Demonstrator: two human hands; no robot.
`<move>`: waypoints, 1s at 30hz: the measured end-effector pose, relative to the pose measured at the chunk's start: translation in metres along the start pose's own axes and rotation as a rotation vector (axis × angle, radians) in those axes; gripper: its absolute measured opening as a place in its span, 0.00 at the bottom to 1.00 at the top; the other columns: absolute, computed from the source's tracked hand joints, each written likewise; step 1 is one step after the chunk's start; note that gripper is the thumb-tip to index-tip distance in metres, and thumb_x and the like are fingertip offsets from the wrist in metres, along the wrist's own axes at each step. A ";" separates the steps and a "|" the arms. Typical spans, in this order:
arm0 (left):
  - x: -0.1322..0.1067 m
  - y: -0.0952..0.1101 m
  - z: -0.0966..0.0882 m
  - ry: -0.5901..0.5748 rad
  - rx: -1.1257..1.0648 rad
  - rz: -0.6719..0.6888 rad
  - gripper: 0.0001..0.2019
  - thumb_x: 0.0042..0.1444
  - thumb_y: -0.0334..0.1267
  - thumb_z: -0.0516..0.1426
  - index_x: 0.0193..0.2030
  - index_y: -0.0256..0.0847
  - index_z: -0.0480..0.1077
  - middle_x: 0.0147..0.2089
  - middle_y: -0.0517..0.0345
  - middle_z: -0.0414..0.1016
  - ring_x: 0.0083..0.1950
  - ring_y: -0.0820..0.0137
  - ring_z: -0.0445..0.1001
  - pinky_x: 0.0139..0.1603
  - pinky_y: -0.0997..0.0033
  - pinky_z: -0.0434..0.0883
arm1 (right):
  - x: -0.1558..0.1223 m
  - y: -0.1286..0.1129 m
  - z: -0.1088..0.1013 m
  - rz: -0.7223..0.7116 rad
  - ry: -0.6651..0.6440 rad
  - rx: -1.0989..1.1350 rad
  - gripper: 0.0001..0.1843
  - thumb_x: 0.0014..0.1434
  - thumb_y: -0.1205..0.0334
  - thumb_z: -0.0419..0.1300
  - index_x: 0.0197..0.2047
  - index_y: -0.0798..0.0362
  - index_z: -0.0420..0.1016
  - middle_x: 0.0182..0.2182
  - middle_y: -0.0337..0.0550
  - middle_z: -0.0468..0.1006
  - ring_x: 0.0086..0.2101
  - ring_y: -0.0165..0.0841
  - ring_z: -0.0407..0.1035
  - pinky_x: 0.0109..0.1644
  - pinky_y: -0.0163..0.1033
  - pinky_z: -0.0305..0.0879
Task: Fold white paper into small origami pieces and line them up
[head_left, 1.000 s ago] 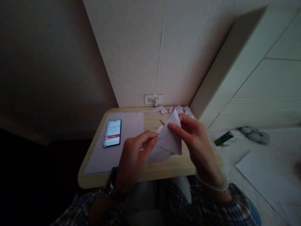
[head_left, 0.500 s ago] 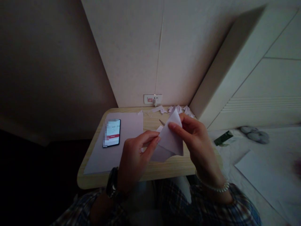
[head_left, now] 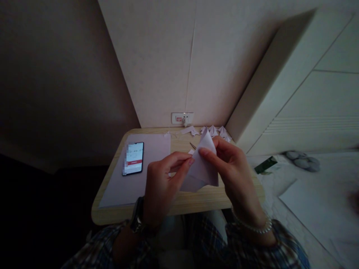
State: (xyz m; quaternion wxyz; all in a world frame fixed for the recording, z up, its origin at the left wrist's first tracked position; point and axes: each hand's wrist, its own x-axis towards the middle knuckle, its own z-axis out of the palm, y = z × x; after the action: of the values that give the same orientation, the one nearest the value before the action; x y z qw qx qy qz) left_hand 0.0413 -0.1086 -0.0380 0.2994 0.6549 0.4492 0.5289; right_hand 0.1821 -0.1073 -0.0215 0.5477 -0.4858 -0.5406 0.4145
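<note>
A partly folded sheet of white paper [head_left: 206, 170] is held up over the small wooden table [head_left: 196, 201], its pointed corner upward. My left hand [head_left: 165, 181] pinches its left edge between thumb and fingers. At the paper's right side, my right hand [head_left: 231, 160] is closed on it, thumb on the near face and fingers behind. Behind the paper the metal tip of a pen-like or scissor-like tool [head_left: 192, 145] shows; the rest is hidden. Several small folded paper pieces [head_left: 213, 130] sit along the table's back edge.
A lit phone [head_left: 134, 158] lies on a stack of white paper [head_left: 117, 192] at the table's left. A wall socket [head_left: 182, 118] with a plug is just above the back edge. To the right are a green box [head_left: 266, 164], a grey object [head_left: 303, 160] and more white sheets [head_left: 311, 209].
The right thumb has slid slightly left and down on the paper, and the sheet's top bends a little more. Both hands keep their hold.
</note>
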 end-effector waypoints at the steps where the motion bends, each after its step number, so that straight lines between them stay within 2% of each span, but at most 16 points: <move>1: 0.000 0.001 -0.001 -0.008 -0.002 -0.015 0.04 0.55 0.31 0.58 0.32 0.40 0.75 0.30 0.64 0.81 0.32 0.74 0.79 0.34 0.81 0.74 | 0.000 -0.001 0.000 0.006 0.002 -0.003 0.11 0.53 0.59 0.63 0.24 0.53 0.67 0.23 0.34 0.65 0.23 0.25 0.55 0.24 0.32 0.51; 6: -0.001 0.002 -0.002 -0.038 -0.007 -0.061 0.06 0.56 0.33 0.57 0.32 0.40 0.75 0.31 0.62 0.81 0.32 0.71 0.79 0.33 0.77 0.74 | -0.001 -0.002 0.002 0.000 0.002 -0.018 0.11 0.53 0.59 0.62 0.24 0.52 0.66 0.22 0.34 0.64 0.22 0.26 0.55 0.23 0.33 0.50; 14: -0.003 0.004 -0.005 -0.040 0.014 -0.052 0.06 0.56 0.33 0.57 0.33 0.40 0.76 0.30 0.62 0.80 0.31 0.72 0.78 0.34 0.78 0.74 | -0.002 -0.003 0.002 0.009 -0.004 -0.035 0.10 0.53 0.58 0.63 0.26 0.52 0.69 0.22 0.35 0.67 0.23 0.26 0.57 0.24 0.33 0.52; 30: -0.015 0.011 -0.024 0.015 0.017 -0.030 0.05 0.55 0.33 0.57 0.32 0.41 0.75 0.28 0.62 0.80 0.31 0.71 0.78 0.33 0.77 0.74 | -0.013 -0.013 0.017 -0.053 -0.025 -0.070 0.11 0.53 0.57 0.63 0.25 0.52 0.68 0.22 0.35 0.66 0.23 0.26 0.57 0.24 0.33 0.51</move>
State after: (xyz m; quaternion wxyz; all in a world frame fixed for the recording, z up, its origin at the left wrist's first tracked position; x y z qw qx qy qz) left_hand 0.0208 -0.1287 -0.0288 0.2985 0.6465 0.4656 0.5256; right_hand 0.1638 -0.1214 -0.0117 0.5343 -0.4848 -0.5742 0.3870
